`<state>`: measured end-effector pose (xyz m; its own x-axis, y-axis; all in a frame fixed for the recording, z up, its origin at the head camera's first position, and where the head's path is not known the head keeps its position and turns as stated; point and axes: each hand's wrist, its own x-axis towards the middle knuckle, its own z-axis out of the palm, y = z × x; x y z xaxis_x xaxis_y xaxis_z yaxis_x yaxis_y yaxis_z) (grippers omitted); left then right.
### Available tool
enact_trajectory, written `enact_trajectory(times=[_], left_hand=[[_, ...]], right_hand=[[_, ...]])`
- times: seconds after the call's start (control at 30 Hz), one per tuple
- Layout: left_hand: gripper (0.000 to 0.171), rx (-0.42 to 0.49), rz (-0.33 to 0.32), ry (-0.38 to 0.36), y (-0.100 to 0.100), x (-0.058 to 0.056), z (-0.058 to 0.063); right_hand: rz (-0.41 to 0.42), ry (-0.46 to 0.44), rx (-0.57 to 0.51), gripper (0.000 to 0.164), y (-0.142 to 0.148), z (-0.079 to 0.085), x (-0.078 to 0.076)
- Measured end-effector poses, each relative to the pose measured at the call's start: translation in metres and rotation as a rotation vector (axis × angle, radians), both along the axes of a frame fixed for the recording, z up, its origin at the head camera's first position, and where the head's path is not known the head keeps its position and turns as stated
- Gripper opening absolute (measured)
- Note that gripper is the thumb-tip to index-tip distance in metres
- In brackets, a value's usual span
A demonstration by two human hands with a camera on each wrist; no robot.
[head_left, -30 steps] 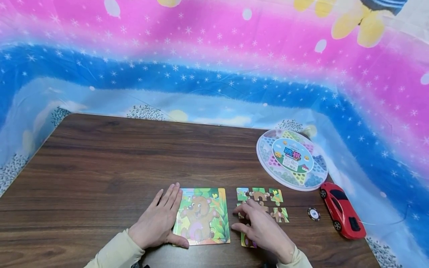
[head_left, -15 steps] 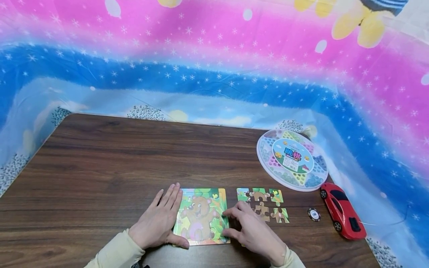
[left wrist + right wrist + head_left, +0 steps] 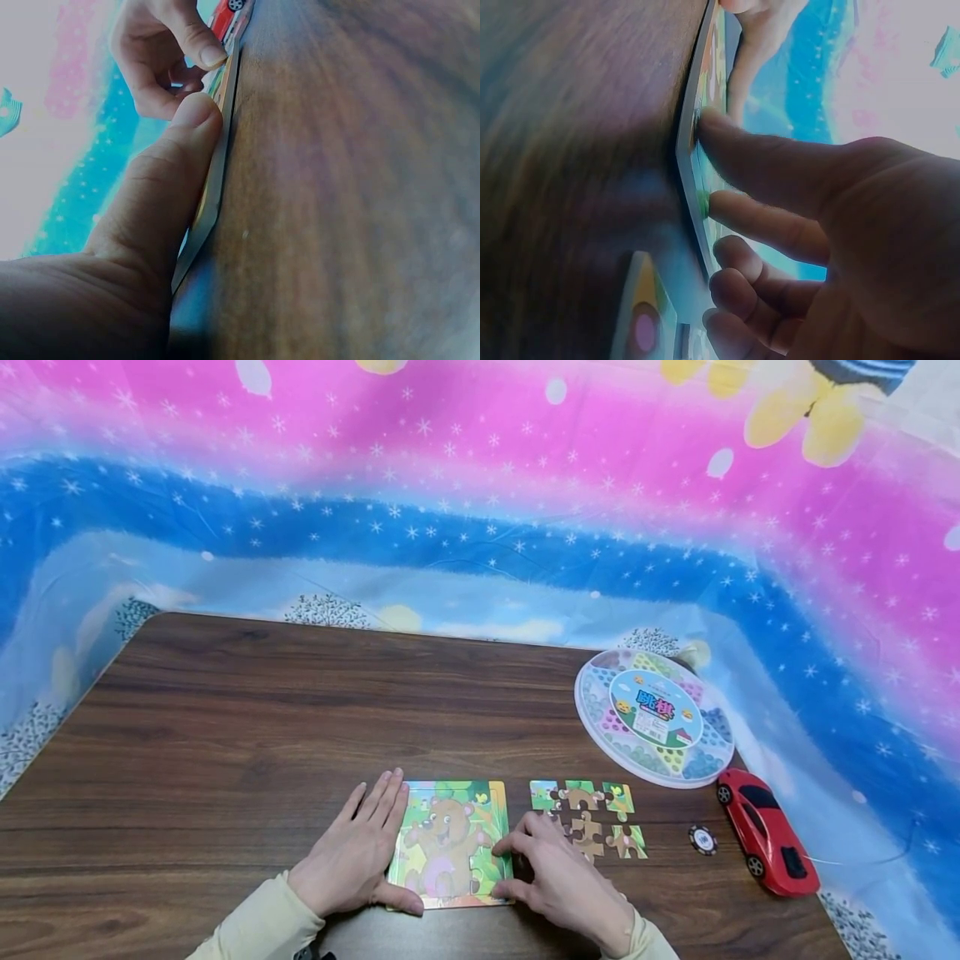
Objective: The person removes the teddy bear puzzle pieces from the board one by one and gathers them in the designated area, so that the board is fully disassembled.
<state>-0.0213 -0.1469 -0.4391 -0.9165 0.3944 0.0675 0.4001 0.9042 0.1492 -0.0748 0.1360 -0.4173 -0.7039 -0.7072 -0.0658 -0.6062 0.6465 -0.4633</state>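
Note:
A square bear puzzle board [image 3: 442, 847] lies flat near the front of the table. My left hand [image 3: 352, 852] is spread along its left side, fingers straight, thumb [image 3: 196, 112] resting at the near edge. At the lower right of the board my right hand [image 3: 566, 872] bends thumb and index finger onto a green puzzle piece [image 3: 484, 867]. In the right wrist view, the thumb [image 3: 724, 135] and index finger [image 3: 761, 221] tips bear on the board's face, with green showing by the index tip. The other right fingers are curled above the table.
Several loose puzzle pieces [image 3: 581, 795] lie right of the board, some hidden under my right hand. Beyond them are a round board game case [image 3: 652, 718], a poker chip [image 3: 702, 840] and a red toy car [image 3: 768, 831]. A patterned cloth [image 3: 480, 527] hangs behind the table.
My right hand has moved left from over the loose pieces to the board's lower right, its thumb and index finger now over the board. The left hand stays put.

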Motion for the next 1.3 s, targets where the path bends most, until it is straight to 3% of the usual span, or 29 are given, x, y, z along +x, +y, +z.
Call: enact_trajectory(times=[0.3,0.9,1.3], left_hand=[[0.134,0.007,0.005,-0.001,0.0002,0.0004,0.0002],[0.135,0.007,0.003,0.007,0.0001,0.0009,-0.0013],[0.133,0.004,-0.01,0.024,-0.0008,0.0003,-0.0008]], right_hand=[[0.032,0.063,-0.028,0.034,-0.0007,-0.0006,0.0019],[0.0,0.035,-0.076,0.033,-0.0019,0.0,0.002],[0.047,-0.108,-0.254,0.02,-0.0027,0.0023,0.0021]])
